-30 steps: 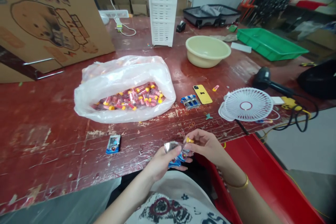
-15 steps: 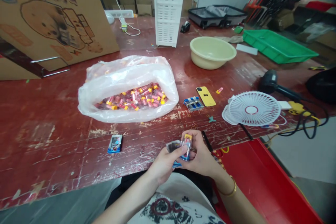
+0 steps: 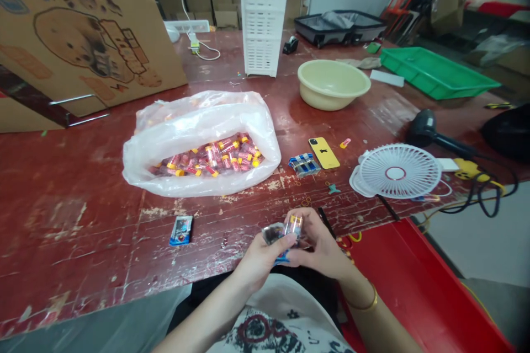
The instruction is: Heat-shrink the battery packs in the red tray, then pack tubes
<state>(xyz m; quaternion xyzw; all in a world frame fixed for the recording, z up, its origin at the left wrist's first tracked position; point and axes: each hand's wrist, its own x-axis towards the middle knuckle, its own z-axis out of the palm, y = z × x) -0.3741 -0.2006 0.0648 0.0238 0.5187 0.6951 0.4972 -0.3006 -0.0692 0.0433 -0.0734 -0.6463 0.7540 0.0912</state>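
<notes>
Your right hand [image 3: 321, 245] is pinched around a small clear tube with a yellow cap [image 3: 293, 225], while your left hand [image 3: 260, 258] is closed on a crinkly foil-and-blue sachet [image 3: 275, 234]; the two things meet between your fingertips, just off the near edge of the table [image 3: 83, 220], above your lap.

The tube looks smooth and hard, so I judge it could twist out of a fingertip pinch if you press the sachet against it at an angle. Over the table edge, a dropped tube would likely fall to your lap or the red bin [image 3: 414, 292] at your right. The sachet's thin film may tear or crumple if squeezed hard.

Farther in, a soft translucent plastic bag [image 3: 199, 121] slumps open, showing a heap of like tubes with pink bodies and yellow caps. A second flat blue sachet [image 3: 181, 230] lies to your left. The tabletop is scuffed red paint with pale flaked patches, rough enough to snag film. A round white slatted fan [image 3: 395, 171] and glossy yellow phone [image 3: 324, 153] lie to the right.
</notes>
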